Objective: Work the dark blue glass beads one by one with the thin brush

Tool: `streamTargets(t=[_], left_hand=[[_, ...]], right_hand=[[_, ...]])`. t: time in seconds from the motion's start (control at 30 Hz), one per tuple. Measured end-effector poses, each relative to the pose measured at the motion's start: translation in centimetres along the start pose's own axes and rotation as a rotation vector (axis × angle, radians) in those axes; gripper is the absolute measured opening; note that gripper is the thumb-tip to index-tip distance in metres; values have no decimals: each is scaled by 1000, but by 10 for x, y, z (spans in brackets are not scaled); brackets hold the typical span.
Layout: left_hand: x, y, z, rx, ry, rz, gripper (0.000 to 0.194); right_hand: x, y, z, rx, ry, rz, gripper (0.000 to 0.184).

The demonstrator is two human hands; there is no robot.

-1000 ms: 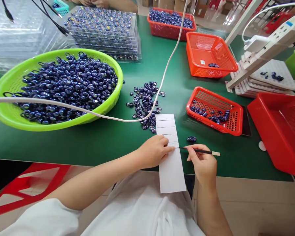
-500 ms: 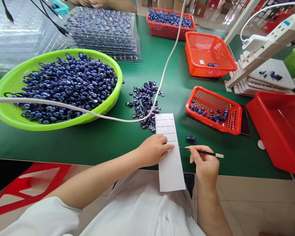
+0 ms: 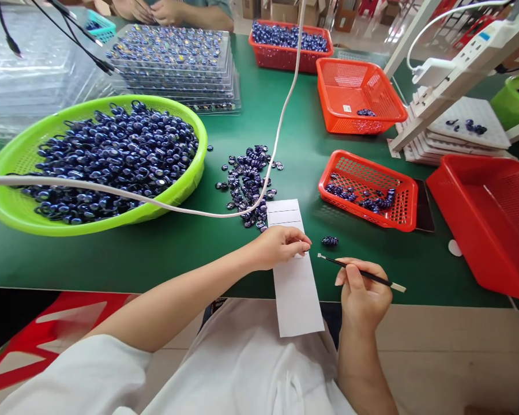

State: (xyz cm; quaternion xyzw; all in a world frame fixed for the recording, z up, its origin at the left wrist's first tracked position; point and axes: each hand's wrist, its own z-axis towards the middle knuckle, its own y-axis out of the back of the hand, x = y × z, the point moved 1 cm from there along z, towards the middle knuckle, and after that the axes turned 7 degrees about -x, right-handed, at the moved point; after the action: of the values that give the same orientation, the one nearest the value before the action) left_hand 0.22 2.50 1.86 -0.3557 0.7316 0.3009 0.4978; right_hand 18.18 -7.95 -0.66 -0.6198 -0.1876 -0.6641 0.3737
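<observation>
My left hand (image 3: pixel 281 246) is closed in a pinch over a lined white paper strip (image 3: pixel 298 305), with a small dark piece barely showing at its fingertips. Between thumb and fingers, my right hand (image 3: pixel 365 291) grips a thin black stick tool (image 3: pixel 374 278) with a pale rear end. A tiny pale square piece (image 3: pixel 319 255) sits at the tool's tip, just right of the strip and apart from my left fingertips. Shiny dark-blue beads (image 3: pixel 248 178) lie in a loose pile beyond the strip. A short row of similar beads (image 3: pixel 330 241) lies above the tool.
A green basket (image 3: pixel 202 155) heaped with dark looped pieces stands left, a white cable (image 3: pixel 281 115) crossing in front. Red baskets (image 3: pixel 409 213) line the right side, near a post with a power strip (image 3: pixel 476 49). Clear trays (image 3: pixel 173 69) and another person's hands (image 3: pixel 166 11) are at the back.
My left hand has lifted from lying on the strip into a pinch at its right edge. The tool has drawn back right, off the strip, with a pale piece now visible at its tip.
</observation>
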Motion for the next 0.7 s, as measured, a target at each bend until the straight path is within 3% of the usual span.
streamTargets(t=[0.1,0.43,0.7], left_hand=[[6,-2,4,12,11,-31,29],[12,-6,-4,-37,-177,60,25],[9,-4,-9,24,-303,228,28]], right_hand=[[0,0,1,-17,-20,-19,11],[0,-1,0,-2,14,-122,13],[3,-3,-6,103,60,-158,7]])
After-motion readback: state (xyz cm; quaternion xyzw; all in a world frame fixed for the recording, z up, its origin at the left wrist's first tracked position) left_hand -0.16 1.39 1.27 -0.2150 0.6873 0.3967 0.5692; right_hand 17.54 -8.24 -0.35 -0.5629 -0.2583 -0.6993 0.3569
